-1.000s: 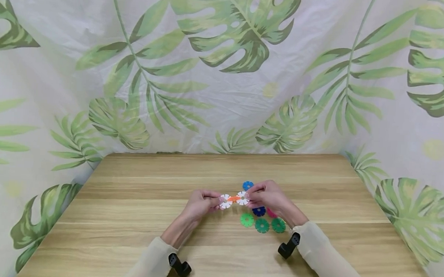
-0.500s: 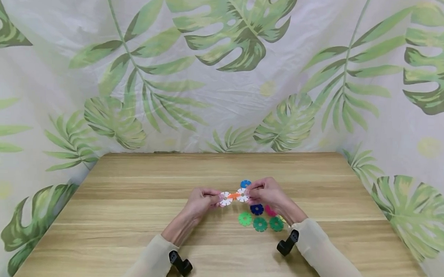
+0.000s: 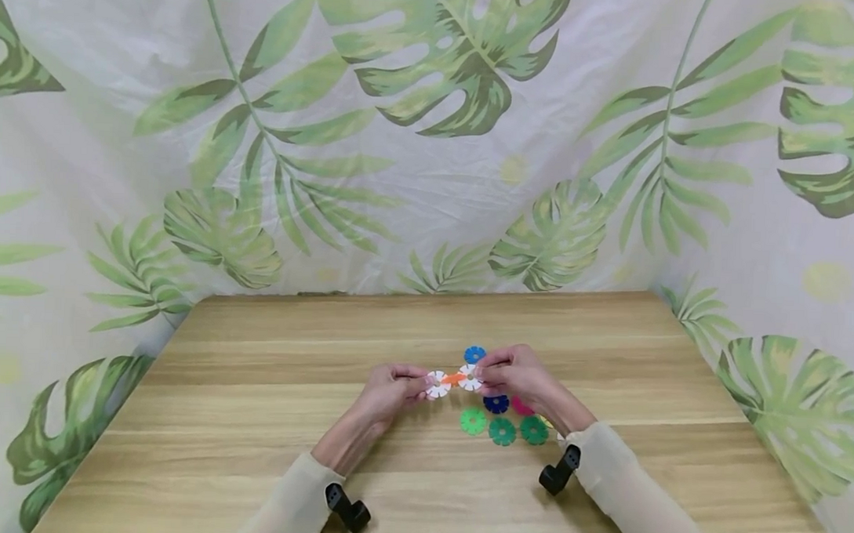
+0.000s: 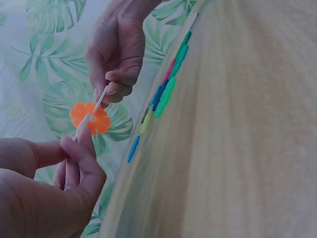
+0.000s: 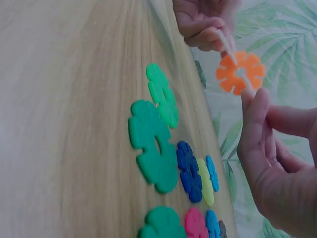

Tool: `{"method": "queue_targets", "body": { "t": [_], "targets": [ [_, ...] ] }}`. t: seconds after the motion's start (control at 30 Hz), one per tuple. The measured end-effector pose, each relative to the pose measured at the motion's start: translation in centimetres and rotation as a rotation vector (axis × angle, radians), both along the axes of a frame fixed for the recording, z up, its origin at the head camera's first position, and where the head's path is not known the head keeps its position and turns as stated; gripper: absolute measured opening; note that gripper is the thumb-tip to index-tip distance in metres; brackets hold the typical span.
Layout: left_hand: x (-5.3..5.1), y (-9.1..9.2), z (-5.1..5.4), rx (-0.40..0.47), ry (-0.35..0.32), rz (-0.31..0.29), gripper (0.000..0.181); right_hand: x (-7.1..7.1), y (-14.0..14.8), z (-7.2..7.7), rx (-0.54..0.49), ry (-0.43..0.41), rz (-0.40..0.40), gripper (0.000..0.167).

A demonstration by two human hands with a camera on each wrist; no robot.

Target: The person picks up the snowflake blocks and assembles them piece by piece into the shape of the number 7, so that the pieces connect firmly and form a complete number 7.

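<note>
My left hand (image 3: 389, 392) pinches a white notched disc (image 3: 437, 385) between thumb and fingers. A second white disc (image 3: 469, 377) is pinched by my right hand (image 3: 524, 375). Between them an orange disc (image 3: 454, 379) joins the two white ones, edge-on in the head view. Both wrist views show the orange disc (image 4: 90, 118) (image 5: 240, 73) face-on, with a white disc slotted into each side of it. The joined discs are held above the table. Fingertips cover part of each white disc.
On the wooden table (image 3: 287, 426), below and beside my right hand, lie a light green disc (image 3: 473, 420), two darker green discs (image 3: 502, 431) (image 3: 533, 429), a dark blue disc (image 3: 496, 404), a pink disc (image 3: 522, 406) and a blue disc (image 3: 475, 354). A leaf-patterned cloth (image 3: 436, 196) hangs behind.
Both hands keep their pinch on the joined discs, which stay nearly in place. The head view has shifted slightly.
</note>
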State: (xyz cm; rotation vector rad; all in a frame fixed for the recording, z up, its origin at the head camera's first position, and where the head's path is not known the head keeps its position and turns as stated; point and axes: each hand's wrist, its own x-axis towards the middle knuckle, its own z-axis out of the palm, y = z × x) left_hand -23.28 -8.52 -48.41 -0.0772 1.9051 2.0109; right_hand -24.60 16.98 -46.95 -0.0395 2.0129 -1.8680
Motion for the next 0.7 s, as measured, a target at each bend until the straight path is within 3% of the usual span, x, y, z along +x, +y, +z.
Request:
{"method": "queue_targets", "body": {
  "t": [0.23, 0.53, 0.7],
  "targets": [
    [-0.3, -0.2, 1.1, 0.036, -0.006, -0.077, 0.027, 0.3, 1.2, 0.7, 0.043, 0.03, 0.058, 0.019],
    [-0.3, -0.7, 0.9, 0.012, -0.025, -0.05, 0.025, 0.7, 4.7, 2.2, 0.144, 0.147, 0.086, 0.031],
    [-0.4, -1.2, 0.9, 0.004, -0.013, -0.063, 0.026, 1.5, 7.4, 2.7, 0.255, 0.206, 0.074, 0.034]
  ]
}}
